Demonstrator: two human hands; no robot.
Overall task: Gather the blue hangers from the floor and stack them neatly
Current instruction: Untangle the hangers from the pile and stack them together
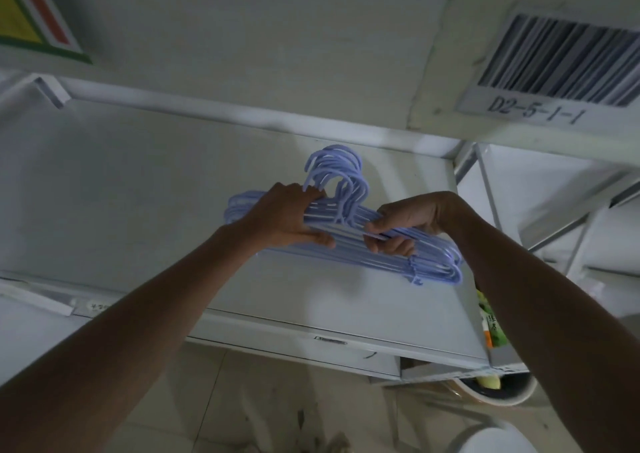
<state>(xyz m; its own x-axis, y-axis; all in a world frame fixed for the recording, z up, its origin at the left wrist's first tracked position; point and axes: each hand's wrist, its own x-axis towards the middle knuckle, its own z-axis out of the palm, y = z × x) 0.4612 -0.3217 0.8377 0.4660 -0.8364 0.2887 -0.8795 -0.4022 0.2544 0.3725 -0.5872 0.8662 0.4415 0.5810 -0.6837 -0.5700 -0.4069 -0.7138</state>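
Left hand (pixel 287 215) and right hand (pixel 412 224) gripping bundled pale-blue hangers (pixel 349 231), hooks aligned

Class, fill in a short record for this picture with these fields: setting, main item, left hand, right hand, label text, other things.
setting: white metal shelf
main item: bundle of blue hangers, hooks bunched together
left hand: left hand grips the bundle beside the hooks
right hand: right hand grips the bundle's right half
label text: barcode label reads D2-5-1-1
other things: green packets at the shelf's right edge
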